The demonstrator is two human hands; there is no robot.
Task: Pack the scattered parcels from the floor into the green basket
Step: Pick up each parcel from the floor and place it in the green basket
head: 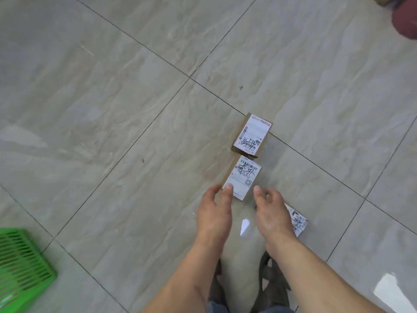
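Three small cardboard parcels with white labels lie on the tiled floor. The far parcel [251, 134] sits just beyond the middle parcel [243, 175]. A third parcel [297, 221] lies to the right, partly hidden behind my right hand [272, 211]. My left hand [215, 208] reaches out with relaxed fingers, one fingertip touching the near left corner of the middle parcel. My right hand hovers just right of that parcel with fingers loosely spread, holding nothing. A corner of the green basket [22, 265] shows at the lower left edge.
Grey marble-look tiles [112, 109] cover the floor all around. A dark red object [405, 21] sits at the top right corner. My dark shoes [270, 279] stand below my forearms.
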